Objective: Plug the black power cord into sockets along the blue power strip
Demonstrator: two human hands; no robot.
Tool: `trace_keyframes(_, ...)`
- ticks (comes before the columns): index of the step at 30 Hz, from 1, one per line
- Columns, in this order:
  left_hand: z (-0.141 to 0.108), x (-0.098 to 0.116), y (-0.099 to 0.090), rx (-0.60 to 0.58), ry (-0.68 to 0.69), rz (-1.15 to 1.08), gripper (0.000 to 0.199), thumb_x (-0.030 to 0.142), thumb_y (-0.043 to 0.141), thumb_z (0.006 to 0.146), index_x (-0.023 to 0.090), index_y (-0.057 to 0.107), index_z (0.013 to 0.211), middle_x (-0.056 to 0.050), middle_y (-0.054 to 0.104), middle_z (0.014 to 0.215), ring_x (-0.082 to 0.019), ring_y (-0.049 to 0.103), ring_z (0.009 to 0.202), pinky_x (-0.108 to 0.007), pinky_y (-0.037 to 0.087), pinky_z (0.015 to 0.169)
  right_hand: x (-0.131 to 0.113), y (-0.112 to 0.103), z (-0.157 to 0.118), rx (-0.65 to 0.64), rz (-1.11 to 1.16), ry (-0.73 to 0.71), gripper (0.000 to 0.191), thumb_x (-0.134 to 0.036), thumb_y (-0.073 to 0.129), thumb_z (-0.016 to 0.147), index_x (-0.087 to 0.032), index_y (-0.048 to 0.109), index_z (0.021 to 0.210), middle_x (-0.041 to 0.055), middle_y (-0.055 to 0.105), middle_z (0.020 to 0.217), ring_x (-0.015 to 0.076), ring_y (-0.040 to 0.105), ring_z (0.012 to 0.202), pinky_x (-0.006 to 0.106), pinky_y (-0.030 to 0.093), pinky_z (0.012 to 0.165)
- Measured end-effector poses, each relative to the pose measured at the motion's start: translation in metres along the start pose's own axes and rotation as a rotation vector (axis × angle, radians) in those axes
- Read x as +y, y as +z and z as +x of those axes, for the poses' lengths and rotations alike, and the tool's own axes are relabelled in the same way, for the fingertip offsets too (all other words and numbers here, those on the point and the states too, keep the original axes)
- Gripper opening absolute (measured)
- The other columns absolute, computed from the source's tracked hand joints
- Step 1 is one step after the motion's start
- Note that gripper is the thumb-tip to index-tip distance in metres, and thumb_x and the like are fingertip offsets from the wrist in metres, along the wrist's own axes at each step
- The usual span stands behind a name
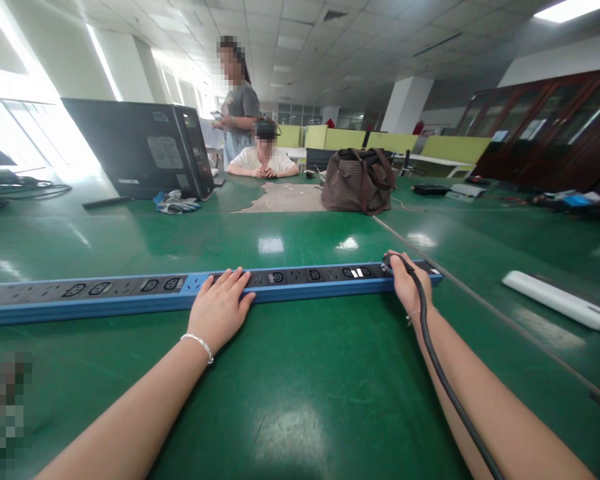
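Blue power strip [325, 289]: in the head view, lies across the green table [330, 380] from the left edge to right of the middle, black sockets facing up.
Left hand [221, 307]: rests palm down on the strip near the middle, fingers laid flat, thumb spread away; a silver bracelet [199, 345] circles the wrist.
Right hand [404, 288]: at the strip's right end, thumb and fingers pinching a black plug [386, 263]; whether it sits in a socket I cannot tell.
Black cable [423, 312]: runs from the plug past the right wrist to the near side.
White bar [555, 298]: lies at right, apart from the strip.
Far left: black computer case [135, 147], gloves [176, 203] just beside its base.
Far middle: seated person [265, 160], arms on the table; standing person [243, 100] behind.
Right of them: brown bag [347, 183] on the table.
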State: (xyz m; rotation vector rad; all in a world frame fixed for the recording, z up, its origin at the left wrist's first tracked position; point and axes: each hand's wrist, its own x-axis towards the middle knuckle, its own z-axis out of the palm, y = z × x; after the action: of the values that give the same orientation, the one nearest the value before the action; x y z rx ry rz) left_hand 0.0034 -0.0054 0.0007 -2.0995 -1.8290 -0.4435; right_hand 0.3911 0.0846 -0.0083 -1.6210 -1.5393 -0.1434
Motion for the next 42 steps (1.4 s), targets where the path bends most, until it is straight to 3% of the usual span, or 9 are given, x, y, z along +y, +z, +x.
trace_keyframes(4, 0.000, 0.000, 0.000, -0.006, 0.002, 0.004, 0.049, 0.041, 0.034, 0.091, 0.017, 0.050, 0.131, -0.008, 0.050, 0.138, -0.025, 0.045, 0.128, -0.045, 0.030, 0.108, -0.009, 0.001, -0.002, -0.043, -0.050, 0.053, 0.043, -0.046, 0.038, 0.088, -0.024, 0.068, 0.110, 0.0105, 0.062, 0.122, 0.0295, 0.051, 0.121, 0.052, 0.031, 0.103)
trace_keyframes(10, 0.000, 0.000, 0.000, -0.016, 0.001, 0.017, 0.049, 0.041, 0.033, 0.091, 0.018, 0.050, 0.131, -0.008, 0.050, 0.138, -0.025, 0.045, 0.127, -0.045, 0.031, 0.107, -0.009, 0.004, -0.006, -0.059, -0.091, 0.001, 0.039, -0.041, 0.040, 0.087, -0.024, 0.068, 0.107, 0.0098, 0.066, 0.116, 0.0275, 0.050, 0.122, 0.052, 0.030, 0.103)
trace_keyframes(16, 0.000, -0.001, 0.001, -0.014, 0.005, 0.025, 0.048, 0.042, 0.033, 0.091, 0.020, 0.050, 0.131, -0.008, 0.050, 0.138, -0.024, 0.045, 0.127, -0.045, 0.032, 0.107, -0.009, 0.003, -0.014, -0.076, -0.200, -0.073, 0.043, -0.043, 0.038, 0.090, -0.024, 0.062, 0.119, 0.0109, 0.061, 0.123, 0.0282, 0.044, 0.128, 0.055, 0.030, 0.103)
trace_keyframes(24, 0.000, 0.000, -0.001, -0.019, 0.003, 0.015, 0.050, 0.041, 0.033, 0.091, 0.016, 0.050, 0.131, -0.009, 0.050, 0.138, -0.025, 0.045, 0.128, -0.046, 0.031, 0.108, -0.015, -0.001, -0.015, -0.073, -0.218, -0.032, 0.043, -0.045, 0.040, 0.089, -0.025, 0.062, 0.120, 0.0074, 0.062, 0.123, 0.0315, 0.040, 0.129, 0.056, 0.028, 0.104)
trace_keyframes(36, 0.000, -0.001, 0.000, -0.025, -0.002, 0.012, 0.050, 0.041, 0.034, 0.091, 0.017, 0.049, 0.131, -0.009, 0.049, 0.139, -0.025, 0.044, 0.128, -0.046, 0.031, 0.108, -0.018, -0.002, -0.022, -0.049, -0.202, -0.061, 0.041, -0.042, 0.040, 0.089, -0.023, 0.062, 0.119, 0.0071, 0.065, 0.118, 0.0279, 0.049, 0.121, 0.054, 0.025, 0.106)
trace_keyframes(42, 0.000, -0.002, 0.001, -0.013, 0.002, 0.032, 0.049, 0.041, 0.034, 0.091, 0.017, 0.049, 0.131, -0.008, 0.049, 0.138, -0.025, 0.044, 0.128, -0.045, 0.030, 0.108, -0.015, 0.005, -0.019, -0.042, -0.089, -0.054, 0.040, -0.042, 0.039, 0.088, -0.022, 0.064, 0.111, 0.0081, 0.067, 0.114, 0.0254, 0.055, 0.115, 0.055, 0.021, 0.106)
